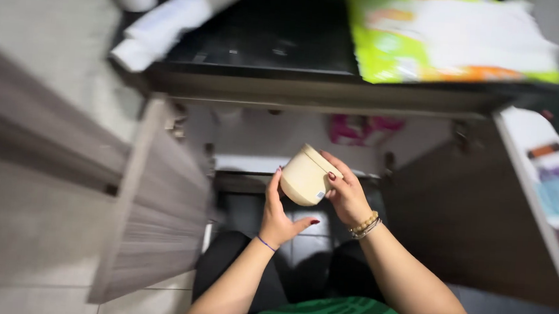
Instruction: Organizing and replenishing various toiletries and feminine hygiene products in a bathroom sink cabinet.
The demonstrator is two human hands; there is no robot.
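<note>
While we crouch at the open cabinet (163,194), both hands hold a cream jar (304,177) before it.
Our right hand (346,194) grips its top; our left hand (278,211) cups it loosely, perhaps only touching, under the dark counter (269,36).

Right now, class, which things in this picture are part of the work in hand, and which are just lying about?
In hand:
cream jar
left hand
right hand
open cabinet

Lying about:
green and white packet on the dark countertop
white tube
pink item inside the cabinet
</note>
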